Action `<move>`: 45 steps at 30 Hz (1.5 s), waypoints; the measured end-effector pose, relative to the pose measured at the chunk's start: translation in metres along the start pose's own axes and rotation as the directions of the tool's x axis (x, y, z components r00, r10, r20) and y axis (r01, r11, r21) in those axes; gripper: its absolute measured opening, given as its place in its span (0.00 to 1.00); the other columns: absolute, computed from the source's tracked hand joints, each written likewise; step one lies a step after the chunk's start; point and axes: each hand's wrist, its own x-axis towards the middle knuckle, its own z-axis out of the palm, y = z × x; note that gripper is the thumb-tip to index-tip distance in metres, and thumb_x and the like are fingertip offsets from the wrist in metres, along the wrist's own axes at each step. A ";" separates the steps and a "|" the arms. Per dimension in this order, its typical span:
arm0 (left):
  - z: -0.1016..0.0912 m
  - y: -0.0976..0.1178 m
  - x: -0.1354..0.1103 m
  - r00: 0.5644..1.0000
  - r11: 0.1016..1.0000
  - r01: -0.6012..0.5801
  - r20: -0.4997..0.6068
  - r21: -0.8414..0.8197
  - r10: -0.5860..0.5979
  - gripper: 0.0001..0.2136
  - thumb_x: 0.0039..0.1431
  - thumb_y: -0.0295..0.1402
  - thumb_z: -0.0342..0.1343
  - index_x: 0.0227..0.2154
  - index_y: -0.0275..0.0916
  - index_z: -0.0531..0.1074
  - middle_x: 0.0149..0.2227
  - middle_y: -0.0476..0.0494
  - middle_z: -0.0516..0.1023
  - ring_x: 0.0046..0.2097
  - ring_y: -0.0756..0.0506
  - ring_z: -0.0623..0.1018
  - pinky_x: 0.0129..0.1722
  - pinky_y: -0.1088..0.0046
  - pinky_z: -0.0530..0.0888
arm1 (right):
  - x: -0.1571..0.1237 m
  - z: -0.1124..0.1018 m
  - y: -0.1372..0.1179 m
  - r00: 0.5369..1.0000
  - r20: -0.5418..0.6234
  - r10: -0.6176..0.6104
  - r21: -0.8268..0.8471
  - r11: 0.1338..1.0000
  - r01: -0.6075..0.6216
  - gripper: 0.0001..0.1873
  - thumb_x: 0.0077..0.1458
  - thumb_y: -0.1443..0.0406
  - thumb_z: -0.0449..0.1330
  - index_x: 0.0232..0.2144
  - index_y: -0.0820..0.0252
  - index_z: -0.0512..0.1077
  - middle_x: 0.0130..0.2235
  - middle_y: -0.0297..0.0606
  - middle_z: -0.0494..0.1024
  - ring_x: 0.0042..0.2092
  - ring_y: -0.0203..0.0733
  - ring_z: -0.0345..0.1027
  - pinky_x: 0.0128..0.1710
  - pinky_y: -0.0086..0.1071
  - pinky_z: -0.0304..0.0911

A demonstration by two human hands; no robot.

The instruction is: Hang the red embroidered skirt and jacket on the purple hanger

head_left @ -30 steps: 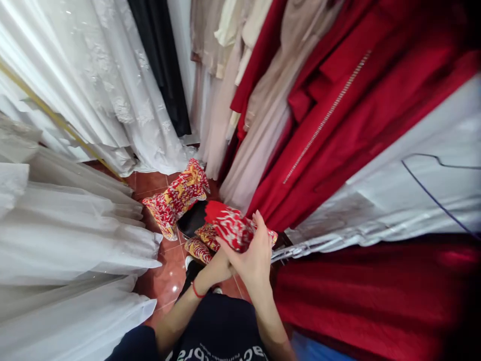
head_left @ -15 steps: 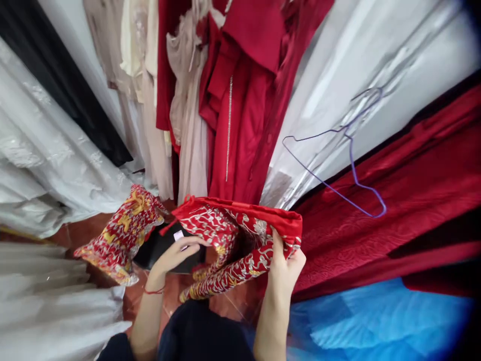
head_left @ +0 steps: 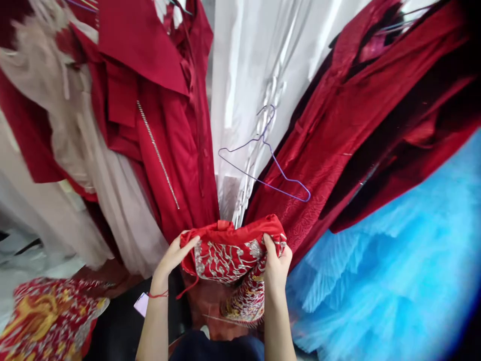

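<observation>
I hold up a red garment embroidered in silver and gold, stretched between both hands at chest height. My left hand grips its left edge, fingers curled over the red hem; a red string sits on that wrist. My right hand pinches the right edge. The cloth's lower part hangs down between my forearms. Just above the garment hangs an empty purple wire hanger, against a white plastic-covered garment.
Hanging clothes crowd all round: red satin coat with a rhinestone strip, beige dress, dark red dresses, blue tulle at right. Another red-and-gold patterned cloth lies on the floor at lower left.
My view has swung right and up towards the rack. Both hands have lifted the embroidered garment higher and spread it; the left hand moved from the dark item below onto the garment's edge.
</observation>
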 end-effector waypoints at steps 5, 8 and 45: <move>-0.013 -0.022 0.046 0.949 0.923 -0.204 0.296 0.325 0.106 0.12 0.56 0.41 0.57 0.36 0.39 0.76 0.39 0.44 0.82 0.43 0.41 0.79 0.47 0.67 0.73 | 0.016 -0.022 0.002 0.964 -0.263 0.023 -0.092 0.995 -0.049 0.20 0.43 0.51 0.67 0.28 0.63 0.72 0.26 0.34 0.74 0.27 0.35 0.63 0.31 0.31 0.63; -0.007 -0.026 0.076 0.945 0.882 -0.263 0.290 0.391 0.153 0.10 0.58 0.38 0.54 0.35 0.39 0.75 0.37 0.45 0.81 0.40 0.44 0.79 0.42 0.71 0.72 | 0.035 -0.027 0.005 0.952 -0.303 0.026 -0.222 0.970 -0.097 0.23 0.37 0.51 0.71 0.25 0.61 0.68 0.25 0.32 0.72 0.27 0.35 0.62 0.30 0.31 0.62; 0.115 0.094 0.203 0.775 0.708 -0.248 -0.303 0.661 0.555 0.09 0.63 0.40 0.50 0.31 0.41 0.64 0.23 0.52 0.69 0.24 0.51 0.66 0.27 0.77 0.61 | 0.235 -0.044 0.120 0.994 -0.112 0.003 -0.828 0.553 -0.095 0.22 0.52 0.49 0.55 0.40 0.59 0.70 0.32 0.47 0.80 0.32 0.51 0.74 0.32 0.36 0.62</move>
